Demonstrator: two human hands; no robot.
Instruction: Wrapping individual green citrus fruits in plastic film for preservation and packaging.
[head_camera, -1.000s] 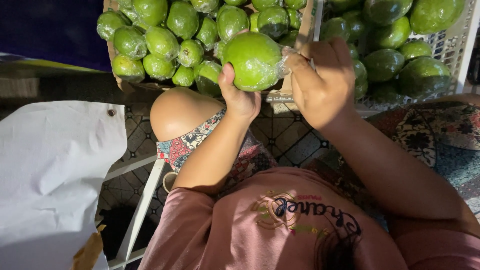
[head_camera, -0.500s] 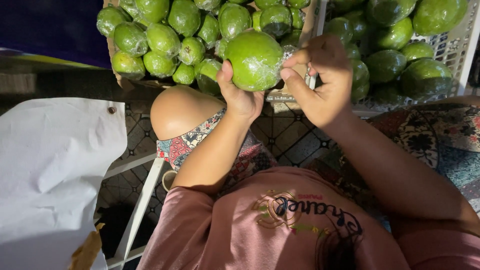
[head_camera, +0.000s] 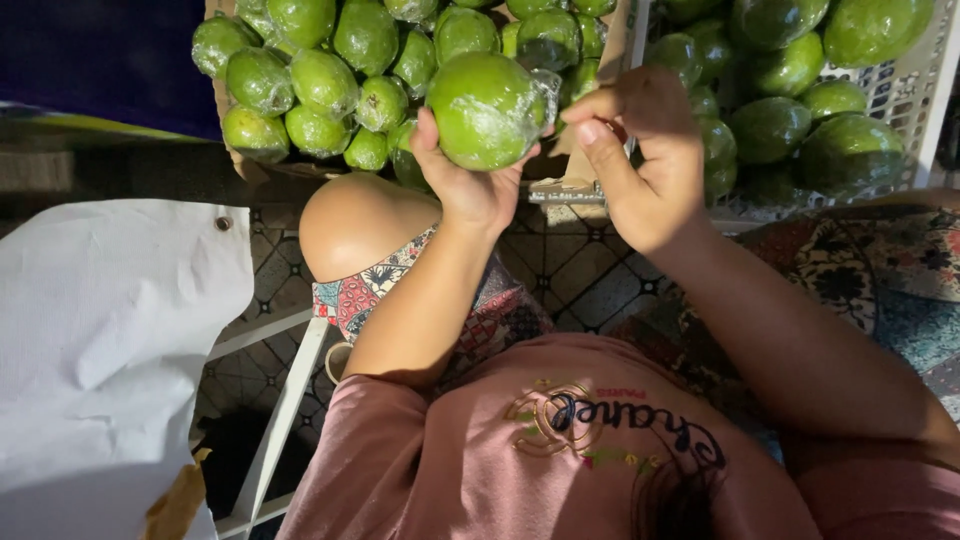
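Since a second ago right hand (head_camera: 640, 160) shifts closer, fingers pinching clear film at the green fruit (head_camera: 488, 110), which left hand (head_camera: 470, 185) cups from below, above the cardboard box's (head_camera: 230, 120) near edge; wrapping nearly closed.

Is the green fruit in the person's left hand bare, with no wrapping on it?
No: the green fruit held up by the left hand is covered in shiny clear film, bunched at its right side near the right hand.

Green fruit (head_camera: 487, 110), pink shirt (head_camera: 520, 460), white sheet (head_camera: 100, 340)

Round green fruit (head_camera: 487, 110), wrapped in clear film, held aloft.
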